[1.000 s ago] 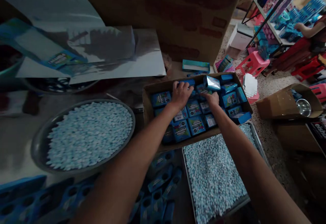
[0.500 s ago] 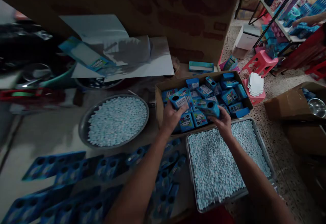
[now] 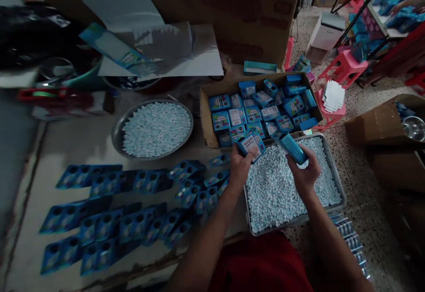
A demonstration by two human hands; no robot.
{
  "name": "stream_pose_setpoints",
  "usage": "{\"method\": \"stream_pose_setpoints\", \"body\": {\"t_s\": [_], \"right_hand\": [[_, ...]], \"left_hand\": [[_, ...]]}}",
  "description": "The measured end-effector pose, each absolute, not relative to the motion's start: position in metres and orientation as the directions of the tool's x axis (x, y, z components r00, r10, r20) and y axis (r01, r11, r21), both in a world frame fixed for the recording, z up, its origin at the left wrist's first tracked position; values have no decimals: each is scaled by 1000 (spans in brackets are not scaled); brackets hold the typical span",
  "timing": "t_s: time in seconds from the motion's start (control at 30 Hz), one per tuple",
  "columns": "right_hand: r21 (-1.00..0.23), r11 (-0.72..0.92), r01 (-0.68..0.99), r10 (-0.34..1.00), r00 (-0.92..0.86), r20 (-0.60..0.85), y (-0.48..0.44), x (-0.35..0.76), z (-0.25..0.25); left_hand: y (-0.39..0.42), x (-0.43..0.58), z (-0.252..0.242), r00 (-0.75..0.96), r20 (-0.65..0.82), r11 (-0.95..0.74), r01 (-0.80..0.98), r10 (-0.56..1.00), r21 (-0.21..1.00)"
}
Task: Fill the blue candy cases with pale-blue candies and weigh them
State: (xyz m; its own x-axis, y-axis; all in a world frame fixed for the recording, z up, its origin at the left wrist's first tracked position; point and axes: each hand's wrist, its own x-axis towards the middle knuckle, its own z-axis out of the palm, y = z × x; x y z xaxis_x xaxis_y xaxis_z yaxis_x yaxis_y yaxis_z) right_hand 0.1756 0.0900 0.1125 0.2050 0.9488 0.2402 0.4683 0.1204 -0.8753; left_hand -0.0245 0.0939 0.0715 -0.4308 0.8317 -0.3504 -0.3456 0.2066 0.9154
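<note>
My left hand [image 3: 241,166] is closed round a small blue candy box [image 3: 251,145] with a white label panel facing up. My right hand [image 3: 304,170] grips another blue candy box [image 3: 292,148], tilted, above the rectangular metal tray [image 3: 342,198]. Small pale blue and white candies [image 3: 279,190] fill that tray, which lies below both hands. Just beyond it stands a cardboard carton [image 3: 207,129] packed with several blue candy boxes [image 3: 253,114], some lying flat and some upright.
Left of the carton, a round metal basin [image 3: 118,138] holds more pale candies. Rows of blue boxes with round holes [image 3: 99,221] stand on the table. Pink stools [image 3: 345,68] and a brown carton [image 3: 375,119] are at right. Another person's hand [image 3: 407,5] shows at the far right table.
Both hands have drawn back from over the carton, each still with a box. My right hand has moved over the candy tray and its box has turned. The view has shifted downward.
</note>
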Motion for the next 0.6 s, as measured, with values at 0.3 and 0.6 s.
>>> {"method": "stream_pose_setpoints", "body": {"t_s": [0.3,0.6], "right_hand": [[-570,378,729,911,-183,371,53,172,61],[-788,244,565,967,-201,156,16,195,80]], "left_hand": [[60,46,86,-191,-607,251,-785,772,566],[44,41,79,-432,-522,252,-541,735,802]]}}
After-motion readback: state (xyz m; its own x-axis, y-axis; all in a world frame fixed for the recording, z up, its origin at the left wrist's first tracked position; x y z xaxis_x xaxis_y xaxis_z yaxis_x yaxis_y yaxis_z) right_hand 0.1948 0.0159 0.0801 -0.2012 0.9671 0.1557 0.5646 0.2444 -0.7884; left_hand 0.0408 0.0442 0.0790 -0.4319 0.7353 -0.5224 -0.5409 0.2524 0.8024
